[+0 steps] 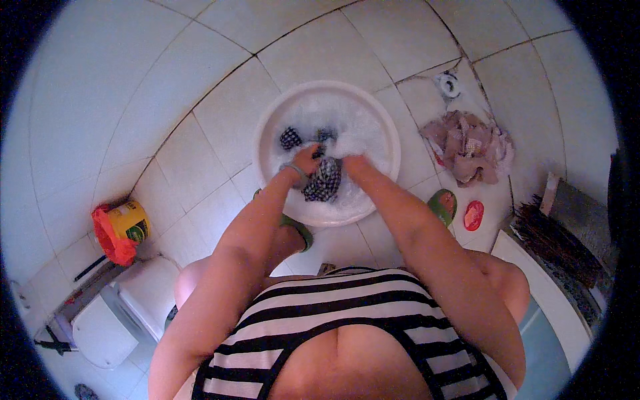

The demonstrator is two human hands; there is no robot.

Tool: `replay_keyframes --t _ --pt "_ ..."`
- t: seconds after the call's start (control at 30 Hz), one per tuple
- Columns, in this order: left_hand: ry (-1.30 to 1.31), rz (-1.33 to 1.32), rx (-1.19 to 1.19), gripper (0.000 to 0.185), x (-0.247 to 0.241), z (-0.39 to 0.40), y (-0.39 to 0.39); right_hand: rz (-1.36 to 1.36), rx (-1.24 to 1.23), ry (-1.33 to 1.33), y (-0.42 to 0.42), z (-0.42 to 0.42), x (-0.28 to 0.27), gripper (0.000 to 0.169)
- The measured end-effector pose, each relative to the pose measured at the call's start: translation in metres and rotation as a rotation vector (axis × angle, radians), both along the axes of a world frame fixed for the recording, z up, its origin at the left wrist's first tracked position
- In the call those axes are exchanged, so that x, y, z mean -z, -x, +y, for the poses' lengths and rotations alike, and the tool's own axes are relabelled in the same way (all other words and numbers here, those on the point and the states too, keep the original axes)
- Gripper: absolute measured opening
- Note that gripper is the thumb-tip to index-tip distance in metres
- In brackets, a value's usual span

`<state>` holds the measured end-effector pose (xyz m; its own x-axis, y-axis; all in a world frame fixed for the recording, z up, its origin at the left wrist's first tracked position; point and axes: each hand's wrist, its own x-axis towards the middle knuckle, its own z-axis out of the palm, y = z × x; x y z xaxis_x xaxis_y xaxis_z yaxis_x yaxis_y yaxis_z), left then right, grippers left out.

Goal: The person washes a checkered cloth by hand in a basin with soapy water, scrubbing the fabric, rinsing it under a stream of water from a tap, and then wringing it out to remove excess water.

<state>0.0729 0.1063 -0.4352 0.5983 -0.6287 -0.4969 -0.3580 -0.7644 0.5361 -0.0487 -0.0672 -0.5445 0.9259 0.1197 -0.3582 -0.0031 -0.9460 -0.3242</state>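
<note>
A round pale basin [326, 221] on the tiled floor holds sudsy water and a dark checked cloth [322, 185]. My left hand [306, 161], with a band round its wrist, grips part of the wet cloth near the middle of the basin. My right hand [354, 162] is at the cloth's right side; its fingers are sunk in white foam, so its hold is hidden. More pieces of checked fabric show above the suds at the basin's left and beyond my hands.
Right of the basin lie a heap of pinkish-brown clothes [467, 147], a red oval dish [473, 216] and, farther up, a white round fitting [448, 85]. A dark-bristled broom [557, 245] is at the far right. A yellow bucket [134, 222] with a red bag stands left.
</note>
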Motion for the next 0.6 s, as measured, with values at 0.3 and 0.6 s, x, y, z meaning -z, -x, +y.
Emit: replay_keyframes --t 0.3,0.6 --pt "0.775 1.065 -1.303 0.033 -0.061 -0.022 -0.006 -0.306 0.485 -0.907 -0.085 0.035 -0.247 0.027" --pt "1.020 0.840 -0.788 0.033 -0.124 -0.035 -0.035 -0.542 0.469 -0.236 -0.089 0.011 -0.206 0.016"
